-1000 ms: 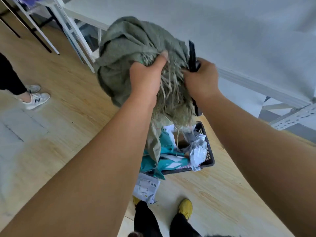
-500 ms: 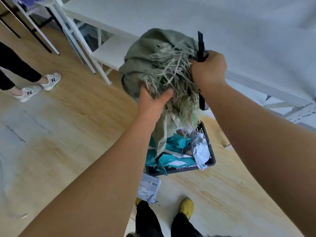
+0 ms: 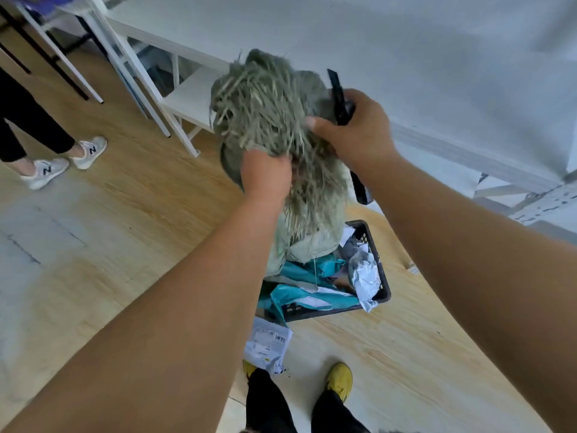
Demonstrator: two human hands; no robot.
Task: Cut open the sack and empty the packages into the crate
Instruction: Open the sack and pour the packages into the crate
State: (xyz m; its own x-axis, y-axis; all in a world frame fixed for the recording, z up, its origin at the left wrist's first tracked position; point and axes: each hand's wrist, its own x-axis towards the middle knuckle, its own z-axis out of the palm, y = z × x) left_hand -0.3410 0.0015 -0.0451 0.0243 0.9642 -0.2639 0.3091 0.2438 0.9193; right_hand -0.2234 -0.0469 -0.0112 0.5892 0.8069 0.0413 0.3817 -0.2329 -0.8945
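A grey-green woven sack (image 3: 265,114) with a frayed cut edge hangs bunched up above a black plastic crate (image 3: 379,270). My left hand (image 3: 265,173) grips the sack's lower bunched part. My right hand (image 3: 352,129) clutches the sack's upper right side together with a black knife (image 3: 338,95), whose ends stick out above and below the fist. The sack's loose lower end droops into the crate. Teal and white packages (image 3: 312,295) fill the crate. One white package (image 3: 268,345) lies on the floor just in front of it.
My yellow shoes (image 3: 342,378) stand on the wooden floor right behind the crate. Another person's legs and grey sneakers (image 3: 46,170) are at the left. A white table (image 3: 175,29) with thin legs stands behind the sack, and a white shelf frame (image 3: 530,198) at the right.
I have gathered the sack tighter, with its frayed edge turned toward me. My left hand shifted lower on the sack and my right hand came in over the top.
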